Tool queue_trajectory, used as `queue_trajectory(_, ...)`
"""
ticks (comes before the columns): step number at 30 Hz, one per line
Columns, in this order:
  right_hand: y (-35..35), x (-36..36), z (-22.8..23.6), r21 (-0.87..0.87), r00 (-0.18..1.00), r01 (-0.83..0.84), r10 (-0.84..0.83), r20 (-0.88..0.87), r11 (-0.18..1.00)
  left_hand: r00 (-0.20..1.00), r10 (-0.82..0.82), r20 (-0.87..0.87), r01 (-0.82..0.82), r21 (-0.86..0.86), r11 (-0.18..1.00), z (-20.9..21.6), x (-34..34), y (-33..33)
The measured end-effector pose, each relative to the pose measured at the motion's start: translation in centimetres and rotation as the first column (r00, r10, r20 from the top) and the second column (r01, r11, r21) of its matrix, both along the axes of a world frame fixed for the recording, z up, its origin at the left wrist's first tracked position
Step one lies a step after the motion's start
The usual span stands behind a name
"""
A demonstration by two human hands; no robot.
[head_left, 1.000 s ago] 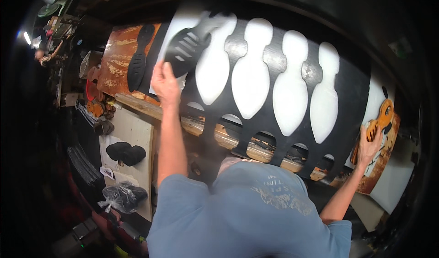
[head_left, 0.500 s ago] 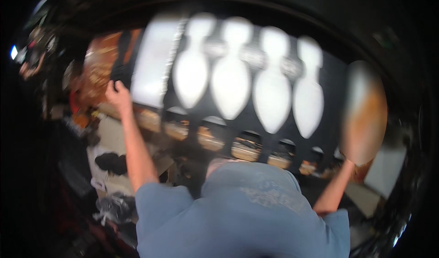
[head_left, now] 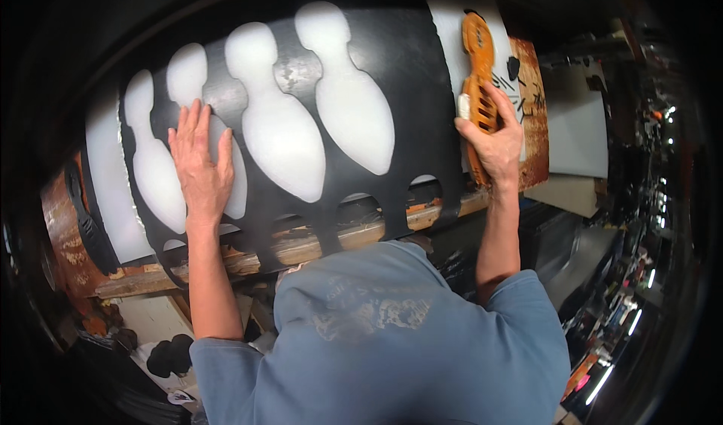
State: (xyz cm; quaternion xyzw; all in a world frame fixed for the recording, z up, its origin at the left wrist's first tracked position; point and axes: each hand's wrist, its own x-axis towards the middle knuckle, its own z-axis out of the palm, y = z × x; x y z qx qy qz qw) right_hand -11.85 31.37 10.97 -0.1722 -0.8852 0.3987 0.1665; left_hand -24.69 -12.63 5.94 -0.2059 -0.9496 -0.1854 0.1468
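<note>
My left hand [head_left: 202, 161] lies flat with fingers stretched, across one of the cut-outs in a black sheet [head_left: 422, 71]. Several sole-shaped cut-outs run through the sheet, and the white board [head_left: 282, 139] beneath shows in them. At the right, my right hand [head_left: 497, 139] grips an orange sole-shaped cutting die [head_left: 479, 48] by its slotted lower part, thumb on one side and fingers on the other. The die rests over the sheet's right edge and the bare white board beside it. A small whitish patch [head_left: 464, 106] shows on its side, near my thumb.
A black sole-shaped piece [head_left: 92, 229] lies on the rusty brown surface [head_left: 64, 214] at the far left. Along the near side runs a worn wooden edge [head_left: 301, 250], with the sheet's scalloped strip hanging over it. Pale panels [head_left: 576, 124] stand off to the right.
The view has swung right. My left hand has gone from beside the black sole-shaped piece onto the sheet. My right hand and the orange die, blurred before, are now over the board's right part.
</note>
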Motion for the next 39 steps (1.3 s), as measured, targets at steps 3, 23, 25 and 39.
queue_trajectory(3, -2.2, -0.8, -0.4, 0.004, 0.996, -0.083, 0.083, -0.023, 0.997, 1.0, -0.013, 0.0, 0.013, 0.003, 1.0, -0.5, -0.1, -0.7)
queue_trajectory(23, -5.2, -5.6, -3.8, 0.416, 0.977, -0.204, 0.214, 0.024, 0.886, 0.999, -0.02, -0.043, 0.022, 0.036, 0.999, -1.3, -0.1, -0.7)
queue_trajectory(25, -5.2, -5.6, -4.1, 0.423, 0.974, -0.207, 0.225, 0.008, 0.882, 0.998, -0.024, -0.056, 0.027, 0.054, 0.998, -1.4, -0.1, -0.8)
queue_trajectory(39, -5.4, 0.0, -4.1, 0.196, 0.985, -0.131, 0.15, -0.085, 0.972, 0.968, -0.141, 0.206, -0.002, 0.572, 0.82, 2.8, 12.1, 0.7)
